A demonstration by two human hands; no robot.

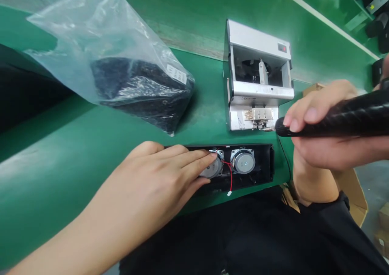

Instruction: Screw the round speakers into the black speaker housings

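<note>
My left hand (pixel 161 175) lies over the left part of a long black housing (pixel 263 173), its fingers stretched across the left speaker driver (pixel 213 169). Part of that driver stays hidden under the fingers. To its right sits a second round speaker driver (pixel 244 163), fully visible. A red wire (pixel 231 178) with a white plug runs between the two. My right hand (pixel 319 151) is wrapped round a black electric screwdriver (pixel 340 115), held level. The screwdriver's tip points left, at the front ledge of a silver screw feeder (pixel 259 89); whether it carries a screw I cannot make out.
A clear plastic bag (pixel 136 80) with dark contents lies at the back left on the green table (pixel 200 92). A dark cable (pixel 285 157) hangs down beside the feeder. An open cardboard box (pixel 352 192) stands at the lower right. Dark objects line the far right corner.
</note>
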